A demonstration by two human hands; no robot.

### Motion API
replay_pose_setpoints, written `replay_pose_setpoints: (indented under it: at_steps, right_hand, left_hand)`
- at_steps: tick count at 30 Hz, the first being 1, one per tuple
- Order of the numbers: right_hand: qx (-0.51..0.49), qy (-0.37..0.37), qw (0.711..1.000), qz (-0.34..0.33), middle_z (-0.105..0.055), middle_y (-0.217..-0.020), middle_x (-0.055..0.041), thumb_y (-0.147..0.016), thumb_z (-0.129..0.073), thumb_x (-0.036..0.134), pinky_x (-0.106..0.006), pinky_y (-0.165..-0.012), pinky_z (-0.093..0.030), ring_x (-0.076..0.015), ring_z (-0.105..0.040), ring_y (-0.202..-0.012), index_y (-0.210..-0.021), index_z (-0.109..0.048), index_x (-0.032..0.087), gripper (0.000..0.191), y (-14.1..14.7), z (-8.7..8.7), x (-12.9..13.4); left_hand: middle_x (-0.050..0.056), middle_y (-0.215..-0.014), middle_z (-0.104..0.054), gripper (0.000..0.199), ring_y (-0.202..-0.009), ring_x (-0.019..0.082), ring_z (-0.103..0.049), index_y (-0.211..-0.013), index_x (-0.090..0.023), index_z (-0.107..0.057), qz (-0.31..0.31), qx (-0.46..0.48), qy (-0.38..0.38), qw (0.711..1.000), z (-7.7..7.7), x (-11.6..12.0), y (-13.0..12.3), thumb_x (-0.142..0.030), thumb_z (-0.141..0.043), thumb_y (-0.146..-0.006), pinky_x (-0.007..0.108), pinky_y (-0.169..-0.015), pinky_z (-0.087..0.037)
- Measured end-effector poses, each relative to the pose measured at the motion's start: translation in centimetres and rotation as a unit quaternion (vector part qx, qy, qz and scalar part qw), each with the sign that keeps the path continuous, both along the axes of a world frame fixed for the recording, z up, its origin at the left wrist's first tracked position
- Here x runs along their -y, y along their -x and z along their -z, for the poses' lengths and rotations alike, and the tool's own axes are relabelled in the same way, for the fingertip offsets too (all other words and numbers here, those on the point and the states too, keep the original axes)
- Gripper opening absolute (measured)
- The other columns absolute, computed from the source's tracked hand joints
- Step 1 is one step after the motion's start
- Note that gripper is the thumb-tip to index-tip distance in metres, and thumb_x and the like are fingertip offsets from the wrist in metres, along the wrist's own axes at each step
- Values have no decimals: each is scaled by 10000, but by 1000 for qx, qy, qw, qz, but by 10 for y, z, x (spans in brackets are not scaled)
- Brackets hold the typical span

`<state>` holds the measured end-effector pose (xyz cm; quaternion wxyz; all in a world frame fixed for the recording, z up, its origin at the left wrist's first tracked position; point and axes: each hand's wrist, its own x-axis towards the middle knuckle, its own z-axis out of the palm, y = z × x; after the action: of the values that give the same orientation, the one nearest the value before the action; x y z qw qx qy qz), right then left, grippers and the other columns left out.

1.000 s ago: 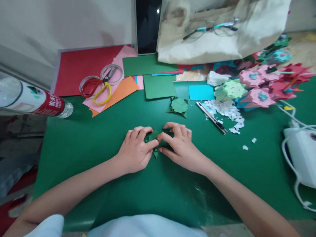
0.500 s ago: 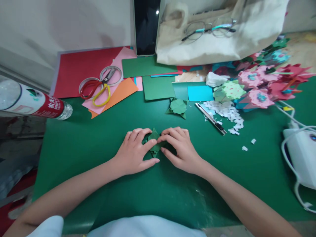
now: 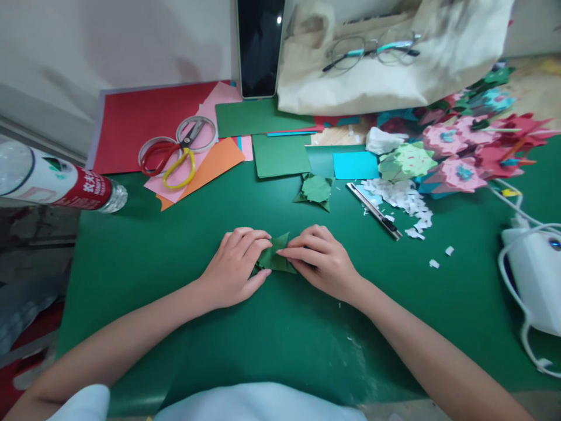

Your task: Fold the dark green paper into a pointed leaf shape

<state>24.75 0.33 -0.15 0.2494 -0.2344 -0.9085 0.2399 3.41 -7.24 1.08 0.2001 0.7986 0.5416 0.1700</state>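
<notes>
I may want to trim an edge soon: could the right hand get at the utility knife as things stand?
Probably yes. The utility knife lies uncovered on the green mat, just up and right of the right hand, nothing between them; the hand would first have to leave the folded green paper.

The light is falling soft and even from above, and the scene is looking fairly bright, without hard contrast. A small white glare spot is showing on the dark phone screen (image 3: 260,47), and the plastic bottle (image 3: 56,181) is shining with pale reflections. Shadows are staying weak — only faint dark areas are lying under the left hand (image 3: 234,266) and the right hand (image 3: 322,260) on the green mat (image 3: 175,280). The middle is appearing sharp, while the edges are bending outward from the wide lens and are getting softer. The paper flowers (image 3: 460,152) at the right are looking a little blurred, and the white sleeve (image 3: 83,403) at the bottom is out of focus.
</notes>
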Motion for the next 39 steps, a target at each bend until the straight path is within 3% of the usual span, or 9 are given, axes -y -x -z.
replay_pose_setpoints:
  at_steps: [5, 9, 12, 18, 27, 39]
  right_hand:
    - [21, -106, 994, -2, -715, -900, -19, -885, -586, 205, -322, -691, -404, -169, -515, -841, -936, -692, 248, 125, 0, -4, 1]
    - [20, -146, 989, -9, -717, -899, -15, -870, -610, 188, -315, -689, -408, -162, -516, -833, -914, -693, 225, 101, 2, -7, 1]
    - [20, -150, 988, -11, -716, -903, -21, -860, -618, 167, -313, -696, -407, -159, -513, -836, -918, -688, 206, 99, 2, -7, 1]
    - [14, -153, 988, -13, -710, -922, -22, -869, -604, 169, -305, -715, -416, -157, -519, -863, -931, -682, 203, 106, 2, -5, 1]
    - [-2, -177, 982, -59, -712, -924, -19, -849, -625, 142, -298, -716, -433, -155, -542, -856, -909, -668, 168, 78, 2, -2, 0]
    - [9, -167, 984, -67, -712, -915, -36, -866, -604, 140, -295, -697, -435, -153, -551, -848, -929, -660, 151, 85, 3, -2, 0]
  left_hand:
    - [86, -1298, -554, 320, -1196, 254, -433, -1171, -184, -496, 9, -11, -6, 1000, -1, 0, 0, -294, -551, -875, 403, -944, -347]
    - [80, -1281, -568, 237, -1198, 257, -435, -1108, -206, -567, 9, -33, -50, 998, 0, 2, -2, -291, -560, -887, 402, -933, -339]
    - [43, -1153, -637, 97, -1107, 225, -487, -965, -228, -624, 12, -32, -103, 994, 1, 4, -3, -225, -553, -898, 373, -891, -341]
    - [1, -958, -697, 84, -979, 178, -526, -892, -211, -634, 19, -20, -144, 989, 3, 4, -4, -176, -558, -903, 334, -843, -326]
    - [-14, -918, -715, 81, -948, 170, -540, -878, -195, -638, 14, -18, -177, 984, 4, 4, -4, -147, -573, -891, 328, -825, -319]
    - [-8, -910, -712, 75, -942, 170, -552, -889, -191, -635, 16, -31, -182, 983, 3, 4, -4, -150, -572, -889, 331, -817, -331]
